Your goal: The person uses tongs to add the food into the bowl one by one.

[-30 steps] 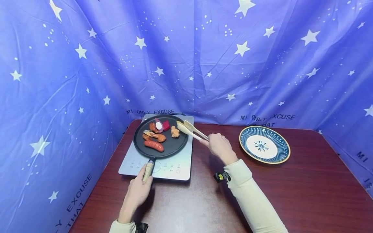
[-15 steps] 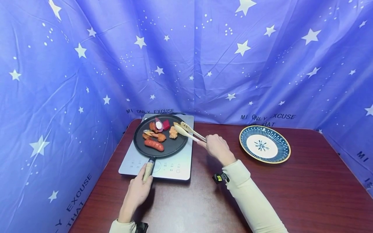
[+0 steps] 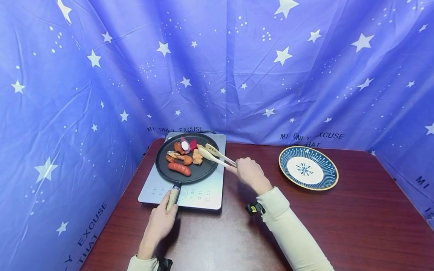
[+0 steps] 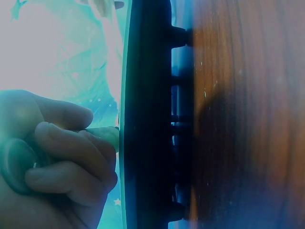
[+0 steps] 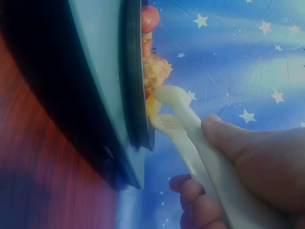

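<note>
My left hand [image 3: 162, 220] grips the pale handle [image 3: 172, 199] of a black frying pan [image 3: 200, 175]. In the left wrist view its fingers [image 4: 76, 148] curl round that handle. My right hand [image 3: 251, 174] holds cream-tipped tongs [image 3: 208, 155], parted over the pan's right side. A crumbly golden fried piece [image 3: 197, 159] lies just left of the tips. In the right wrist view a yellow piece [image 5: 152, 106] shows between the two tips. Also in the pan are a scored red sausage [image 3: 179, 169], a dark red cube [image 3: 193, 145], a purple-and-white piece [image 3: 185, 146] and brown meat pieces [image 3: 187, 160].
The pan sits on a silver induction cooktop [image 3: 213, 199] at the table's back left. A blue-patterned plate [image 3: 306, 169] stands on the dark red wooden table [image 3: 359, 210] at right. A blue star-printed curtain [image 3: 237, 94] surrounds the back and sides.
The tongs and my right hand have moved left and slightly down across the pan. The golden fried piece has shifted left and a little down, up to the brown meat. My left hand stays put.
</note>
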The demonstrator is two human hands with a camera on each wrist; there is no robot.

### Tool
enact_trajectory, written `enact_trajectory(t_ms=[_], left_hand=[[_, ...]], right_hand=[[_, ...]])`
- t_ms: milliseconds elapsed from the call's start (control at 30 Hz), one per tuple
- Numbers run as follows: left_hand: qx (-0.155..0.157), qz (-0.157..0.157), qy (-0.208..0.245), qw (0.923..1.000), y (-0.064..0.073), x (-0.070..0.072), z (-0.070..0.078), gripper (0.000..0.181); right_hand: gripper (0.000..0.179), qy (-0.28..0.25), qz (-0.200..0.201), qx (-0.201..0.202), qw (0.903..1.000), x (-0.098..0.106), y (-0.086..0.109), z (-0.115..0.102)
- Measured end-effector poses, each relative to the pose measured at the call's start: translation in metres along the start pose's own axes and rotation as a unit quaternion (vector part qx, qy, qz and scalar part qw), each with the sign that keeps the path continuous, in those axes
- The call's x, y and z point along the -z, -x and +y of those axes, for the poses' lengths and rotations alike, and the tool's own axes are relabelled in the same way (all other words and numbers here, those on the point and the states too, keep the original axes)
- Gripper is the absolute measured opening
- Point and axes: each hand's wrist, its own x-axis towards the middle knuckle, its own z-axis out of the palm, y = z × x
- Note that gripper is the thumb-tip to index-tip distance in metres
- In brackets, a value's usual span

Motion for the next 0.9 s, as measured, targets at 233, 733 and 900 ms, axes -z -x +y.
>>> enact_trajectory(t_ms=[233,733,900], left_hand=[[0.001,0.001,-0.001,1.0000,0.0006,0.0002,0.0013,0.058],[0.002,0.000,0.002,1.0000,0.0018,0.0007,0.0010,0.057],[-0.001,0.001,0.002,1.0000,0.0013,0.0012,0.0013,0.057]], right_hand=[[0.047,0.000,0.005,0.001,1.0000,-0.0010,0.0009,-0.0015],[0.046,0.006,0.008,-0.015,0.9998,-0.0063,-0.0042,-0.0013],[0.046,0.006,0.014,-0.021,0.9997,-0.0075,-0.0072,-0.0012]])
